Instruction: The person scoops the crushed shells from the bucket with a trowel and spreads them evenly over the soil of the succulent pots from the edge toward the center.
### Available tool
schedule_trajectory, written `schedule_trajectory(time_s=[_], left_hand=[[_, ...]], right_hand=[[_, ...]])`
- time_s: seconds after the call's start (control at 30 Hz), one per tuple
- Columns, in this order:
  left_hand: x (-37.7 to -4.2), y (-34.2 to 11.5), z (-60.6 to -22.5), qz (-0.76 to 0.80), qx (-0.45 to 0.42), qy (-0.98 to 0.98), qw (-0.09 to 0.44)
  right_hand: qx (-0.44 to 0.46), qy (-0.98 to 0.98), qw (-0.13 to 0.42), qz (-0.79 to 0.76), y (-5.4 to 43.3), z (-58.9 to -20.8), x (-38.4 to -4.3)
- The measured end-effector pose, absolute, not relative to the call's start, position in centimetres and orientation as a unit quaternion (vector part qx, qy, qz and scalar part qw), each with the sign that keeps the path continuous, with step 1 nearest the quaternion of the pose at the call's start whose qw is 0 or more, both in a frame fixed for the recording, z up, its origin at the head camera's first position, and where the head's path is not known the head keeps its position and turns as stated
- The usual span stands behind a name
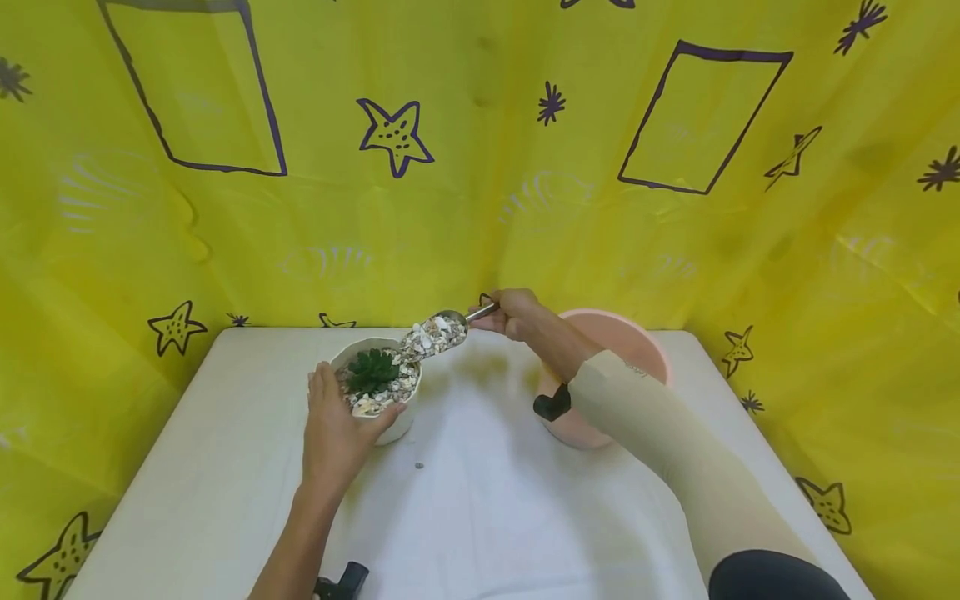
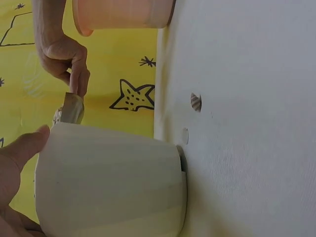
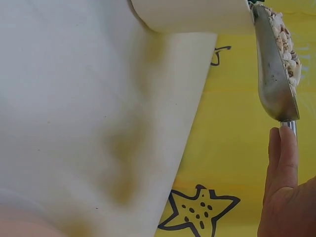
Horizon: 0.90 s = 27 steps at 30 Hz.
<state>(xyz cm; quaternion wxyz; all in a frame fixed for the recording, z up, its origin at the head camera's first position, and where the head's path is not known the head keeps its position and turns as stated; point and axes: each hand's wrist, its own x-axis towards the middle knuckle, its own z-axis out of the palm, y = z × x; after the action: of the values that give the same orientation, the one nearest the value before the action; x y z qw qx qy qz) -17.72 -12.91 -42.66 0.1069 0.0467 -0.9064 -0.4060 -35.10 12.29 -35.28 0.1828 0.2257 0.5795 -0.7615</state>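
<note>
L hand grips white pot near its rim; R hand grasps handle of metal scoop, loaded w/ shells, tip at pot's rim. Pot, w/ green plant inside, sits on desk, L of pink tub.

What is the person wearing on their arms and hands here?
The left hand and right hand are gloveless. The right arm has a cream sleeve, with dark fabric higher up. The visible left forearm has no sleeve. One black piece juts out near the right wrist; a second black piece shows beside the left forearm.
</note>
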Motion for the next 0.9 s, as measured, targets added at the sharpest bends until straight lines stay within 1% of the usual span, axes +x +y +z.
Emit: schedule_trajectory(time_s=[0.17,0.4,0.5,0.67,0.9], left_hand=[[-18.2,-13.7,-42.5,-0.411,0.016,-0.907,0.09],[-19.3,-15.2,-42.1,-0.423,-0.018,-0.905,0.034],[-19.5,-15.4,-42.0,-0.422,-0.026,-0.906,0.02],[-19.4,-15.0,-41.8,-0.41,-0.019,-0.912,0.021],[-19.2,-13.8,-41.6,-0.4,0.015,-0.916,0.043]], right_hand=[[0.221,0.576,0.176,-0.767,12.4,-35.1,-35.0],[0.222,0.582,0.172,-0.763,12.5,-34.9,-35.0],[0.225,0.582,0.168,-0.763,12.5,-34.9,-35.0],[0.224,0.574,0.161,-0.771,12.4,-34.8,-35.1],[0.217,0.569,0.159,-0.777,12.2,-34.6,-35.1]])
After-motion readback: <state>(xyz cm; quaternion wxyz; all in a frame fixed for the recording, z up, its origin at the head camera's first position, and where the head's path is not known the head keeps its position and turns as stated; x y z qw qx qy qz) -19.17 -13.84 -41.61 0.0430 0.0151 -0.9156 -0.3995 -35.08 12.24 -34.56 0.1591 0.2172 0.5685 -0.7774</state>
